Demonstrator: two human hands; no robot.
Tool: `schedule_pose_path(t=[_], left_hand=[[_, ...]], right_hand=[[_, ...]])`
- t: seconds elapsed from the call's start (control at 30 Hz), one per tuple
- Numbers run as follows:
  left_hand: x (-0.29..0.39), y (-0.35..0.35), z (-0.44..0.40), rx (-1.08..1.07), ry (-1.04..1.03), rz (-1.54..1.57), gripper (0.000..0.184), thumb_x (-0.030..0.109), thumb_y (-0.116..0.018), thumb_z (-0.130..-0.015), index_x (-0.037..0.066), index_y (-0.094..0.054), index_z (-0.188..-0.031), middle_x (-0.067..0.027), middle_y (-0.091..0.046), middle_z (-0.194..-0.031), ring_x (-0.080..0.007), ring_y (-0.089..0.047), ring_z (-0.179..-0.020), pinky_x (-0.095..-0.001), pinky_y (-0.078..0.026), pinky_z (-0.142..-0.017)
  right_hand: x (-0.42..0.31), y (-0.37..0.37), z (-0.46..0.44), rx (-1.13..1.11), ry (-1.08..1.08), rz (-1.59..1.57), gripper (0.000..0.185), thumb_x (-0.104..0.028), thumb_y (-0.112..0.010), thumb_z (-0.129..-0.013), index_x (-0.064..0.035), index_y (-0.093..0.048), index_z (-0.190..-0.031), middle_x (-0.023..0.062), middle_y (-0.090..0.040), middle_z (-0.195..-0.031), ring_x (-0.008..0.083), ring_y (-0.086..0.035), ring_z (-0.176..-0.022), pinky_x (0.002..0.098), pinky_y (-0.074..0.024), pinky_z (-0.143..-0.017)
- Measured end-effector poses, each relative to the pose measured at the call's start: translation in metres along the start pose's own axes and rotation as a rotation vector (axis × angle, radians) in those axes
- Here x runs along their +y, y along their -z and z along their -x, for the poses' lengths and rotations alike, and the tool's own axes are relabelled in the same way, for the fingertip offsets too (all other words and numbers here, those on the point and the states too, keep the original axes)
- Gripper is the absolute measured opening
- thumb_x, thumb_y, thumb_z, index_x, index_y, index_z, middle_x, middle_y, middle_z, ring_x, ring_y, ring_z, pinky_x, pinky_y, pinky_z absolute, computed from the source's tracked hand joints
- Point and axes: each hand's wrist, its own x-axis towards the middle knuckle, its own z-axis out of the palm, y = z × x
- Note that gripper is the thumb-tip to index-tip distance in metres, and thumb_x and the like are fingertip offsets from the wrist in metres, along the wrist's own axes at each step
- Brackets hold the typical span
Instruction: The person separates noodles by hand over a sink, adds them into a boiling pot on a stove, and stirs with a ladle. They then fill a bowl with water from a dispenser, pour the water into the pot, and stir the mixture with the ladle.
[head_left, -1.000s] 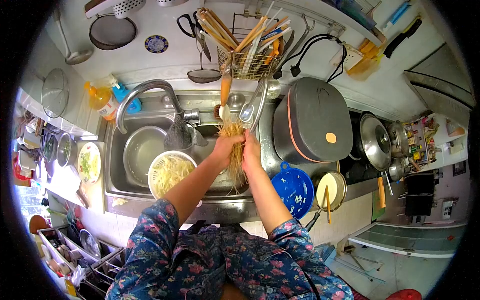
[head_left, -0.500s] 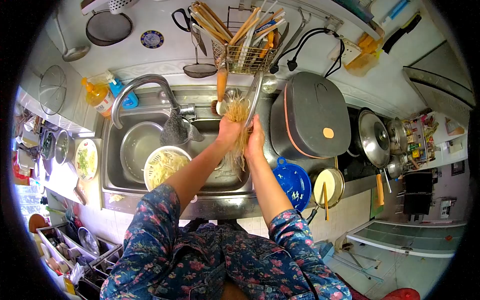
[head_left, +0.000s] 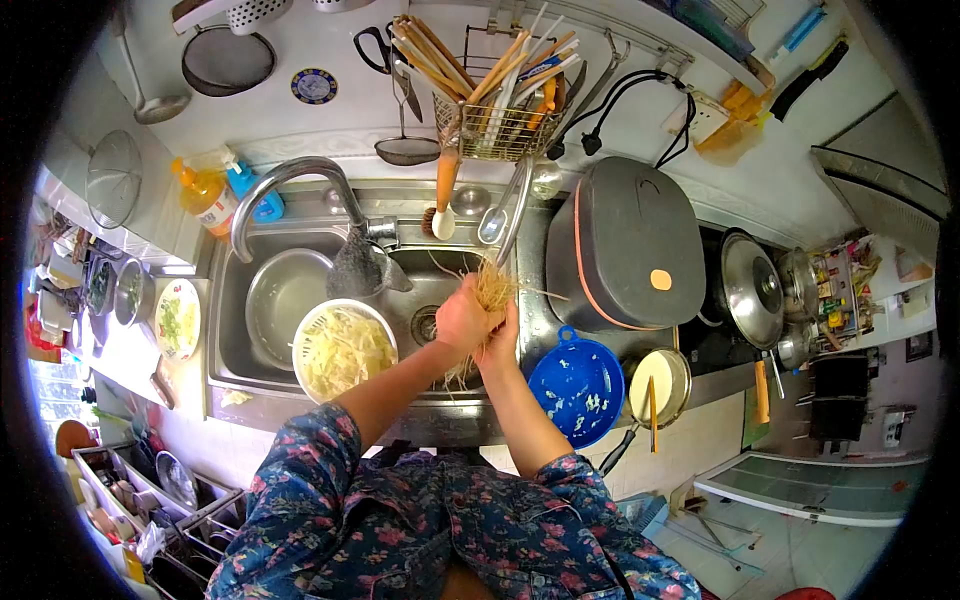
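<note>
Clasping one stringy bundle (head_left: 494, 288), two hands (head_left: 463, 320)

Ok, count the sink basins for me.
2: the left basin holds a round metal bowl; the right basin, with a drain, lies partly beneath the left hand. I see no others.

Behind the steel counter (head_left: 260, 408), you face a white wall (head_left: 350, 110). Pale tiles (head_left: 640, 465) cover the counter front. At your far left, bright light enters through a window (head_left: 60, 400). At your right, a glass-panelled door (head_left: 810, 490) adjoins the light-coloured floor (head_left: 780, 555).
</note>
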Motion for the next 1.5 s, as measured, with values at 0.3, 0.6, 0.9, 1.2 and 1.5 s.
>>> schedule_pose_path(t=[0.3, 0.6, 0.9, 1.2, 1.5], left_hand=[[-0.015, -0.007, 0.01, 0.051, -0.107, -0.15, 0.054, 0.038, -0.072, -0.067, 0.007, -0.048, -0.105, -0.018, -0.062, -0.093, -0.0359, -0.061, -0.084, -0.0441, -0.049, -0.072], [0.001, -0.006, -0.005, 0.139, -0.229, -0.151, 0.058, 0.036, -0.073, -0.064, 0.004, -0.047, -0.105, -0.0179, -0.06, -0.091, -0.0357, -0.06, -0.084, -0.0433, -0.05, -0.07], [-0.011, -0.029, 0.009, 0.177, -0.396, -0.385, 0.057, 0.035, -0.068, -0.071, -0.002, -0.044, -0.106, -0.0219, -0.055, -0.097, -0.039, -0.059, -0.08, -0.0455, -0.05, -0.068], [0.003, 0.017, -0.021, 0.069, -0.073, -0.208, 0.046, 0.032, -0.071, -0.069, 0.004, -0.052, -0.1, -0.0165, -0.062, -0.091, -0.0324, -0.063, -0.082, -0.0416, -0.05, -0.074], [-0.044, 0.009, -0.008, -0.283, 0.224, 1.113, 0.033, 0.004, -0.066, -0.076, 0.003, -0.058, -0.108, -0.0066, -0.063, -0.099, -0.0178, -0.06, -0.088, -0.0314, -0.048, -0.078]], right_hand=[[0.012, 0.012, 0.001, 0.007, -0.001, 0.001, 0.052, -0.047, -0.033, -0.093, -0.0084, -0.048, -0.125, 0.0075, -0.054, -0.122, 0.0232, -0.053, -0.11, 0.0367, -0.0426, -0.095], [-0.002, 0.0, -0.007, -0.036, 0.066, -0.013, 0.054, -0.048, -0.031, -0.093, -0.0087, -0.045, -0.127, 0.0077, -0.052, -0.125, 0.0251, -0.05, -0.114, 0.0402, -0.039, -0.098], [0.001, 0.016, 0.005, -0.139, 0.055, -0.13, 0.052, -0.044, -0.033, -0.093, -0.0099, -0.043, -0.131, 0.0094, -0.049, -0.127, 0.0251, -0.044, -0.119, 0.041, -0.0349, -0.102], [0.004, -0.022, -0.028, -0.097, -0.083, -0.054, 0.045, -0.042, -0.04, -0.092, -0.0079, -0.05, -0.12, 0.0083, -0.056, -0.116, 0.023, -0.054, -0.106, 0.0373, -0.0445, -0.091], [0.012, -0.033, 0.001, 0.312, 0.083, 0.344, 0.04, -0.035, -0.048, -0.093, -0.0036, -0.052, -0.118, 0.0105, -0.057, -0.112, 0.0222, -0.055, -0.102, 0.0359, -0.0445, -0.088]])
